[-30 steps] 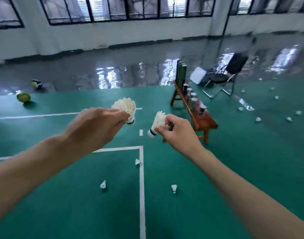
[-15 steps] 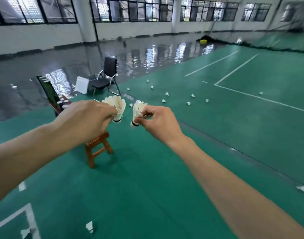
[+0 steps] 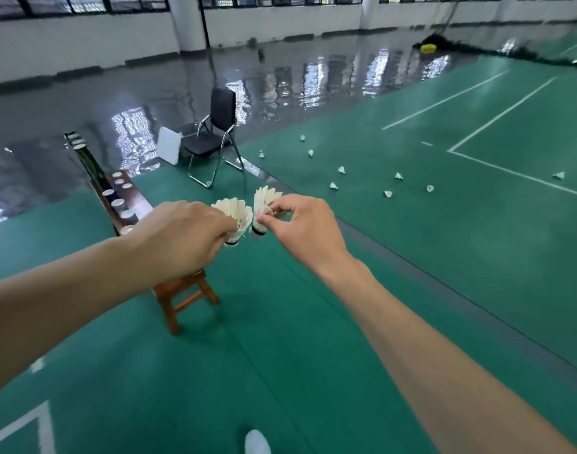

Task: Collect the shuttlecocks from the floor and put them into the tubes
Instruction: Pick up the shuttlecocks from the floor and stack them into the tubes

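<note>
My left hand (image 3: 179, 237) pinches a white feather shuttlecock (image 3: 236, 213) by its cork end, feathers up. Close beside it, my right hand (image 3: 305, 231) pinches a second shuttlecock (image 3: 264, 199) the same way. Both are held in the air in front of me, almost touching. Several open tubes (image 3: 118, 203) stand in a row on a wooden bench (image 3: 179, 290) at the left, partly behind my left forearm. Several more shuttlecocks (image 3: 388, 193) lie scattered on the green floor at the right, far from both hands.
A black folding chair (image 3: 215, 139) stands behind the bench with a white board (image 3: 168, 150) leaning on it. Wet grey floor borders the green court. White court lines (image 3: 510, 173) run at the right. My white shoe tip (image 3: 257, 442) shows at the bottom edge.
The view has swung right and drawn nearer the bench. Both hands keep their shuttlecocks, held closer together than one second ago.
</note>
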Available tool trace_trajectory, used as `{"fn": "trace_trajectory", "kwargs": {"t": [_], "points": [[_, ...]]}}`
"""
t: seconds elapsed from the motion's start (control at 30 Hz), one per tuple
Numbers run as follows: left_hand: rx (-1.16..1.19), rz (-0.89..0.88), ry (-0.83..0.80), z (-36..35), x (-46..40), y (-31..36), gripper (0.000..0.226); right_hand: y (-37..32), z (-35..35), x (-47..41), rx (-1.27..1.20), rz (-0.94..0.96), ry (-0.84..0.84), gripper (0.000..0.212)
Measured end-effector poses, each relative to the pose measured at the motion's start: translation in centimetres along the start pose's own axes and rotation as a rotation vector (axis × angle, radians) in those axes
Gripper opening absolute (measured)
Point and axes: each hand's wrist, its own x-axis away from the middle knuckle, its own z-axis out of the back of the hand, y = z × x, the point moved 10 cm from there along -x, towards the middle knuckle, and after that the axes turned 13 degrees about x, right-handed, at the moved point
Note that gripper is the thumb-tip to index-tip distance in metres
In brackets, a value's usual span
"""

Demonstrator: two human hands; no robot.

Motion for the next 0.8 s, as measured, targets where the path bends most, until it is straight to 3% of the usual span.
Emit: {"fn": "trace_trajectory", "kwargs": {"t": [0.2, 0.5, 0.8], "points": [[0.01, 0.042, -0.019, -2.8, -12.3, -11.0, 0.016, 2.8, -4.5, -14.3, 0.024, 0.015, 0.009, 0.012], [0.076, 0.173, -0.047, -9.6, -33.1, -27.0, 0.012, 14.4, -10.0, -37.8, -0.086, -0.033, -0.025, 0.011], [0.027, 0.42, -0.069, -10.6, -47.2, -40.8, 0.015, 17.5, -19.4, -62.0, -0.201, 0.125, -0.17, 0.008]]}}
